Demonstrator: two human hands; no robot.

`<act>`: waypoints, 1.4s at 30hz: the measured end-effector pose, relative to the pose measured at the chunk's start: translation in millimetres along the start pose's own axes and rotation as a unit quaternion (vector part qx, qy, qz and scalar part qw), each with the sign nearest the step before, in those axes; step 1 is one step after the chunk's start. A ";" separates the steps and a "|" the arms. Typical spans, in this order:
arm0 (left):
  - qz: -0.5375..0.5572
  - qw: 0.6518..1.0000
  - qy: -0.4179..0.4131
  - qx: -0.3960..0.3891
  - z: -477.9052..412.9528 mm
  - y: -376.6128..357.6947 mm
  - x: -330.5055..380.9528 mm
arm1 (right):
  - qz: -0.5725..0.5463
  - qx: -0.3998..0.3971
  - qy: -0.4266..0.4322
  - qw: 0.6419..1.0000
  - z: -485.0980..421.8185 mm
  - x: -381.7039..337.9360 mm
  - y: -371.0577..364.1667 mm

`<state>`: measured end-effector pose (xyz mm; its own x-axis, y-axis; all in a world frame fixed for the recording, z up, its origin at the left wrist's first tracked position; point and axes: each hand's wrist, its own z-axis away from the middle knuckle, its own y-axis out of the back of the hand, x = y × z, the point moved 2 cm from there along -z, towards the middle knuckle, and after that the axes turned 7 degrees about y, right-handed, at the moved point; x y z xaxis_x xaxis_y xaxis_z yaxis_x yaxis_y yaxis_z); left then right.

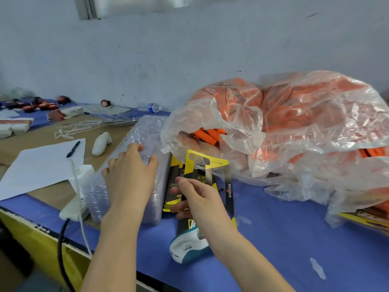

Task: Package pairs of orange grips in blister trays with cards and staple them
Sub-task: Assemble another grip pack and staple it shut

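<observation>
Left hand: my left hand [130,175] lies spread, palm down, on the wrapped stack of blister trays [145,131]; it grips nothing.
Right hand: my right hand [195,199] pinches a yellow-and-black card [207,165], tilted up off the card pile [171,186] just beside the trays.
Grips: the orange grips [207,135] are not yet picked; they sit in the open mouth of the plastic bag [294,123], behind the card.
Risk, card: a light pinch may let it slip or drag a second card along.
Risk, stapler: the stapler [187,249] lies under my right wrist; pulling back low could knock it toward the desk [284,239] front edge.
Risk, left side: the power strip [73,209] and its cable sit at the near edge; pushing the tray stack could shove them off.
Open room: bare blue desk to the right of my forearm, in front of the bag.
</observation>
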<state>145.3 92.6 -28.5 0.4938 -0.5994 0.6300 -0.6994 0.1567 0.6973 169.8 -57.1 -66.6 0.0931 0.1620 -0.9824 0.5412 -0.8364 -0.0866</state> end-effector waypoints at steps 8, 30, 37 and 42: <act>0.104 0.993 0.028 -0.057 -7.2 3.1 -8.6 | -0.150 -0.089 -0.098 0.980 -32.4 3.6 -32.4; 0.112 0.993 0.017 -0.026 -9.7 9.4 -7.8 | -0.148 -0.086 -0.092 0.981 -43.0 -1.2 -42.7; 0.114 0.991 -0.016 0.074 -6.6 25.2 -2.2 | -0.045 -0.094 0.000 0.995 -47.7 -17.5 -53.6; 0.274 0.935 -0.199 0.100 9.0 56.9 15.2 | -0.055 -0.049 0.154 0.985 -36.3 -80.7 -52.7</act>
<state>108.4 85.3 17.8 -0.1718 -0.7229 0.6692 -0.8932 0.4008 0.2036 164.1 -7.1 23.2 0.2698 0.4129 -0.8699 0.6394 -0.7523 -0.1588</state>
